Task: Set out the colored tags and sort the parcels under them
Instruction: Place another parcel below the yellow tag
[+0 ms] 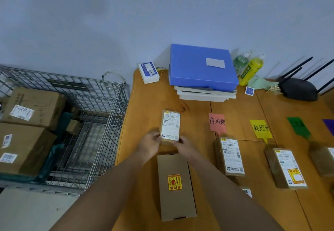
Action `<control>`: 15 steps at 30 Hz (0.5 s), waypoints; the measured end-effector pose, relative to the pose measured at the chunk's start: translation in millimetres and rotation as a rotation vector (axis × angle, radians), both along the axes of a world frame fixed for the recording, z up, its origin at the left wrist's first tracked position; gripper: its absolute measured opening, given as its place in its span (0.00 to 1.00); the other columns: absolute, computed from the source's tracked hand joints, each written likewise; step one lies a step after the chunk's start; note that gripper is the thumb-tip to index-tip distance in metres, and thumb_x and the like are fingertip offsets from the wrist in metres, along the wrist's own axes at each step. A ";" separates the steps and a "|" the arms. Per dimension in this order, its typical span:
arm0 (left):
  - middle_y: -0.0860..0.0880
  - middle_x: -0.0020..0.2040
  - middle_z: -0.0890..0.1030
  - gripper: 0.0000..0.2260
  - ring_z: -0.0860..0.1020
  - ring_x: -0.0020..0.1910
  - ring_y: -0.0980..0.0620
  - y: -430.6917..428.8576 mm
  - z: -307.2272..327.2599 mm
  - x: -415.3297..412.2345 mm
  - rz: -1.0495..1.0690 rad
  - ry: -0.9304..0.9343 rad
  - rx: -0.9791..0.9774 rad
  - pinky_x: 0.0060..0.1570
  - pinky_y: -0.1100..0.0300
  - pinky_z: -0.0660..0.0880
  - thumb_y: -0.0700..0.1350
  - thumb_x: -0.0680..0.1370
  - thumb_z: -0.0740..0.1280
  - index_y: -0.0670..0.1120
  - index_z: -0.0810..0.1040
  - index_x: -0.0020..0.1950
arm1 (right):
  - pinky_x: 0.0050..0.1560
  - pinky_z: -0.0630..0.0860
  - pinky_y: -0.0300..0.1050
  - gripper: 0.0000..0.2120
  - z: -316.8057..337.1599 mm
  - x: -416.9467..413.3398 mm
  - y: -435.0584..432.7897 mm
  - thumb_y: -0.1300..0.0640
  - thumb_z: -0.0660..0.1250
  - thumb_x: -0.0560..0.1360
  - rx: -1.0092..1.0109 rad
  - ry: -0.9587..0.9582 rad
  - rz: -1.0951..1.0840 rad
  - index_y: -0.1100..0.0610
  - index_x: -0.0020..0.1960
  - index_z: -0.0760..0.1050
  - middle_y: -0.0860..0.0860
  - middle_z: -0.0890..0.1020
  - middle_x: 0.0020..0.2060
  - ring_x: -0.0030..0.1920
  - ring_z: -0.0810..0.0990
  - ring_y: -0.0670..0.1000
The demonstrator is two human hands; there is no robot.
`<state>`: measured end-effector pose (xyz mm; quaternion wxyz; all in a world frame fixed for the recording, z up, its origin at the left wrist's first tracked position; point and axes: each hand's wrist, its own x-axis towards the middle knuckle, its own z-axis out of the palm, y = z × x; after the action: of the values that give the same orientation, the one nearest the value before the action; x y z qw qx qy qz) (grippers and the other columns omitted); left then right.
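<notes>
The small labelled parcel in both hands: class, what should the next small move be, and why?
Probably carry the small parcel rightward to the tag row. The left hand and right hand grip its near end, label up, left of the pink tag. Sorted parcels lie below it and below the yellow tag; which tag suits this one the view cannot settle.

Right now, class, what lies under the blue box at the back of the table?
The blue box rests on stacked white trays; only their front edges show. What the trays hold is covered.
</notes>
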<state>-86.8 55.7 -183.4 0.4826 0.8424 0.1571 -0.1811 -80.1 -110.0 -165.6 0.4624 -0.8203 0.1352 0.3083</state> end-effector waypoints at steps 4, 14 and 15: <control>0.47 0.60 0.85 0.14 0.82 0.57 0.49 0.3 9.3 -4.6 0.128 -0.017 -0.079 0.57 0.55 0.78 0.46 0.83 0.67 0.44 0.81 0.67 | 0.53 0.76 0.44 0.16 10.4 -4.0 -4.0 0.53 0.61 0.83 0.021 -0.066 -0.046 0.53 0.69 0.73 0.48 0.79 0.63 0.58 0.78 0.48; 0.47 0.49 0.84 0.11 0.82 0.52 0.45 -20.8 118.1 -13.7 0.266 -0.229 -0.246 0.56 0.51 0.78 0.39 0.80 0.72 0.41 0.82 0.62 | 0.49 0.73 0.38 0.05 116.2 -13.3 -27.7 0.54 0.64 0.82 0.118 -0.354 -0.177 0.48 0.58 0.74 0.41 0.80 0.51 0.50 0.77 0.38; 0.46 0.49 0.85 0.11 0.83 0.51 0.46 -24.7 134.6 -17.5 0.269 -0.258 -0.260 0.54 0.53 0.78 0.39 0.80 0.72 0.41 0.82 0.62 | 0.47 0.72 0.37 0.05 131.3 -15.0 -32.2 0.54 0.65 0.82 0.126 -0.390 -0.169 0.48 0.57 0.74 0.40 0.80 0.50 0.50 0.76 0.38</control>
<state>-104.3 31.0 -48.8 0.6231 0.7607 0.1804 -0.0246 -95.1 -142.2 -34.3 0.5542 -0.8198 0.0918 0.1117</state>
